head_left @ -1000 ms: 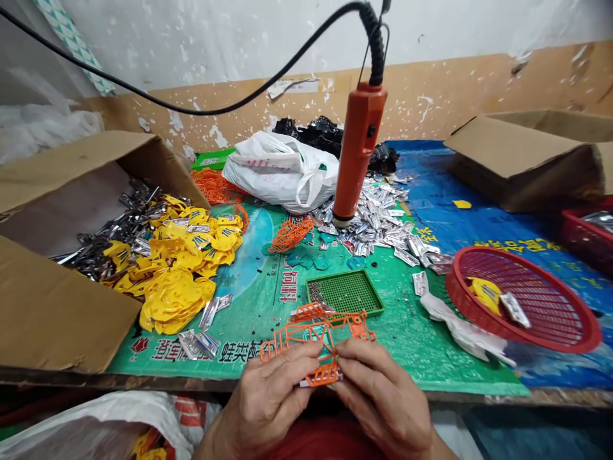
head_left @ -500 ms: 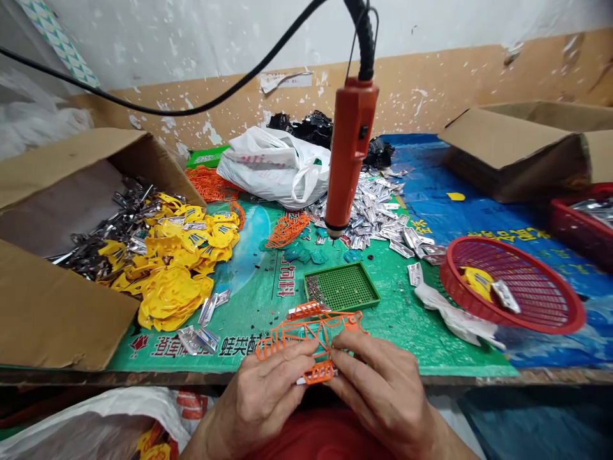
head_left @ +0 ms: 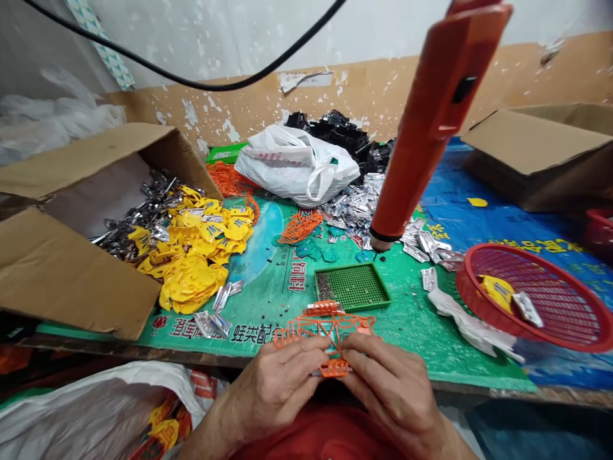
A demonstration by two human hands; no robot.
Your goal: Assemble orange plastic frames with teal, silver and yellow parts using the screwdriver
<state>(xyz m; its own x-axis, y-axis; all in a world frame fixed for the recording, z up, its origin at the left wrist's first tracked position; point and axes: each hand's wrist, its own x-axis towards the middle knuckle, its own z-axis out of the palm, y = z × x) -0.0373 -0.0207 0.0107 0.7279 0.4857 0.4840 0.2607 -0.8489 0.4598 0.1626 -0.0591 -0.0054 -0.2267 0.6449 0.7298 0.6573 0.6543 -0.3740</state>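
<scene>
An orange plastic frame [head_left: 311,327] lies at the front edge of the table, gripped from both sides. My left hand [head_left: 282,377] has its fingers closed on the frame's left part, and my right hand [head_left: 387,377] pinches its right part. Between the hands, a small orange piece with silver in it [head_left: 334,368] shows at the near side. Another orange and silver piece [head_left: 324,308] sits at the far side, by a green tray [head_left: 373,285] with small screws. An orange power screwdriver [head_left: 421,128] hangs above the table, tip down.
Yellow parts [head_left: 191,281] spill from a cardboard box [head_left: 90,275] at the left. Behind are a white bag [head_left: 292,167], silver parts [head_left: 357,201] and black parts [head_left: 342,131]. At the right stand a red basket [head_left: 560,275] and another box [head_left: 531,150].
The view has shifted left, so the table items appear further right. The screwdriver has swung right and looks larger and more tilted. Both hands still hold the orange frame.
</scene>
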